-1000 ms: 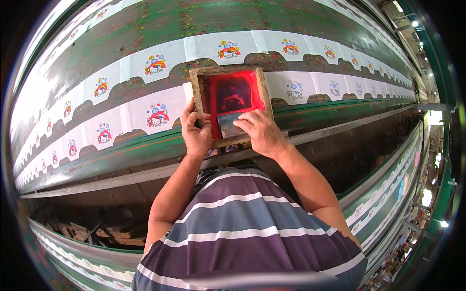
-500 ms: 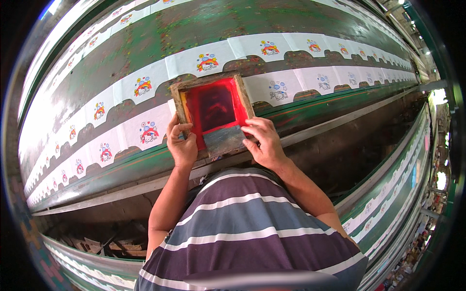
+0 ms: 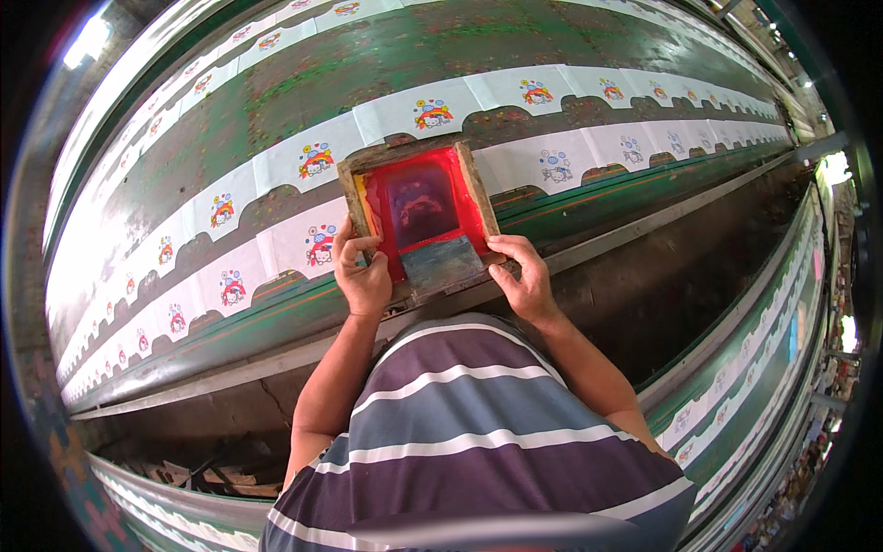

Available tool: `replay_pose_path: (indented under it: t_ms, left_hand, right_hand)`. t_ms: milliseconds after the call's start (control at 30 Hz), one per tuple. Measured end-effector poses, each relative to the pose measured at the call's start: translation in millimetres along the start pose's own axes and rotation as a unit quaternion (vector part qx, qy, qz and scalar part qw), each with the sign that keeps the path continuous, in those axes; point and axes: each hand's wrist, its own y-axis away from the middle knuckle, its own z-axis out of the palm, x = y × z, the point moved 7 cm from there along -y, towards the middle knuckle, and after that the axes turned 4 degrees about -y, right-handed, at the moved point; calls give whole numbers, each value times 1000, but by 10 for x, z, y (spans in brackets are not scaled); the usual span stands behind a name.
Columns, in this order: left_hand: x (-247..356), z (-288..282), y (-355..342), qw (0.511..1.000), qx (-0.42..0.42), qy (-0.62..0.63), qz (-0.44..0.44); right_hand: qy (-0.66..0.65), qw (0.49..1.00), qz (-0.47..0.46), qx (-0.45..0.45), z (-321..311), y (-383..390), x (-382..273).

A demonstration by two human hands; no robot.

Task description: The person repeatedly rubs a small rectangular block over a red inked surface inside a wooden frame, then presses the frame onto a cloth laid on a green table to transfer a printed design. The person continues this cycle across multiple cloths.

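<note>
Holding the screen (image 3: 423, 207) at centre, over the counter (image 3: 368, 64); gripping its eight o'clock corner with the left hand (image 3: 365, 274), thumb and fingers closed on the bar; gripping its four o'clock corner with the right hand (image 3: 526, 276), also closed on the wood, though less tightly bunched; resting at the screen's near end, a grey slab (image 3: 446, 265); seemingly done with red on the red sheets (image 3: 232, 287) toward nine o'clock; seemingly left without red, the blue sheets (image 3: 556, 166) toward two o'clock; probably partway, then; compared with the far sheets (image 3: 432, 112) at twelve o'clock, apparently lacking yellow too; impossible to tell whether pressed flat.
</note>
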Motion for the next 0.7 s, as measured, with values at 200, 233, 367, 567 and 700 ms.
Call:
replay_pose_path:
  t_ms: [200, 233, 367, 567, 700]
  left_hand:
    - [149, 417, 98, 1000, 7, 7, -7]
    - [183, 442, 101, 1000, 10, 12, 0]
    - [195, 500, 113, 1000, 18, 8, -12]
    - [-30, 545, 65, 995, 1, 67, -70]
    - [-135, 553, 69, 990, 9, 95, -105]
  right_hand:
    - [-3, 999, -1, -41, -473, -49, 181]
    - [-5, 999, 1, -48, -521, -52, 187]
    - [-5, 997, -12, -71, -624, -92, 208]
    - [-36, 995, -16, -95, -691, -104, 273]
    - [-52, 992, -26, -111, -727, -110, 300]
